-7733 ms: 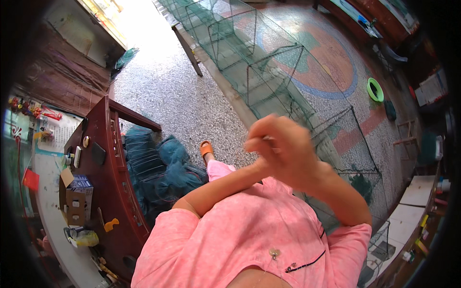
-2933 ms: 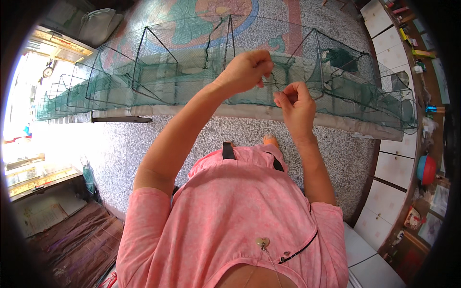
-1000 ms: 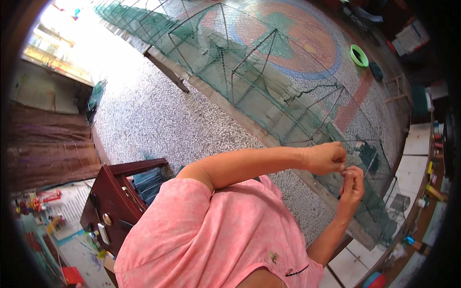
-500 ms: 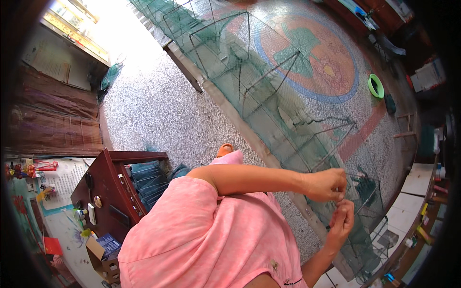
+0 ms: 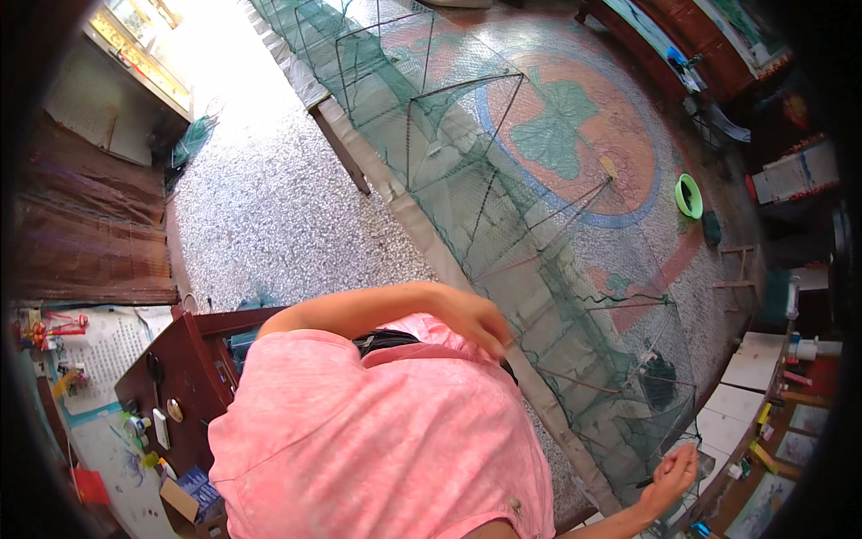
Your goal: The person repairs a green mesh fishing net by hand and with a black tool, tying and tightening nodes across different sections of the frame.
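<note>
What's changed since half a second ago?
The left hand drew back leftward toward the body, away from the right hand, which went farther right. Whether anything was let go is unclear. The green net cage and light-green basin stayed put.

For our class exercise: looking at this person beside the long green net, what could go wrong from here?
1. The right hand, fingers bent, is close to the near end of the green net; loose mesh might snag a finger.
2. The net lies along a narrow bench, so a hard tug could shift it.
3. Dark frame bars prop up thin mesh, which might tear or tangle around them.
</note>
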The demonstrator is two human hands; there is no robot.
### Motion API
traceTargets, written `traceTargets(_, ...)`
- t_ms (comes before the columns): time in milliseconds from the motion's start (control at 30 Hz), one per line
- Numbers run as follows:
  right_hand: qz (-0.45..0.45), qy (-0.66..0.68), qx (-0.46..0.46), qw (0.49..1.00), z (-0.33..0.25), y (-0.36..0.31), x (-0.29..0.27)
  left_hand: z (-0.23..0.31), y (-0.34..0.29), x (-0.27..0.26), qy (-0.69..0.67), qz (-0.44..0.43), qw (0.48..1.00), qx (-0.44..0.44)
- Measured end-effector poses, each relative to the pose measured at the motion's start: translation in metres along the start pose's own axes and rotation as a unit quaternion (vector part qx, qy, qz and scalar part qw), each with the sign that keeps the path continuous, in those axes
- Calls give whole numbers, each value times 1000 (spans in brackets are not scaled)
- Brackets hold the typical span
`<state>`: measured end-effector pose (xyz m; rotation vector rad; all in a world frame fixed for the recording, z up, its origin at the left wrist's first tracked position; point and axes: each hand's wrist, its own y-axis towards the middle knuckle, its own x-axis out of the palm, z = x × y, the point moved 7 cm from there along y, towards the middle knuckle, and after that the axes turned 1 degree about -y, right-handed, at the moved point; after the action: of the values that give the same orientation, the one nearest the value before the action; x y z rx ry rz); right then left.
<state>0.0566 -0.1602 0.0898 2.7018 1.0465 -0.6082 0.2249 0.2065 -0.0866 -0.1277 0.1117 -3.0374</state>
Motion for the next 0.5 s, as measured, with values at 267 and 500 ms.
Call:
traceTargets(267,96,-10,28,995,-51,29,-4,-196,-179,-157,186,715,630,-239)
traceTargets(500,149,-35,63,986,-69,7,-12,-175,-174,-258,362,764,516,-142)
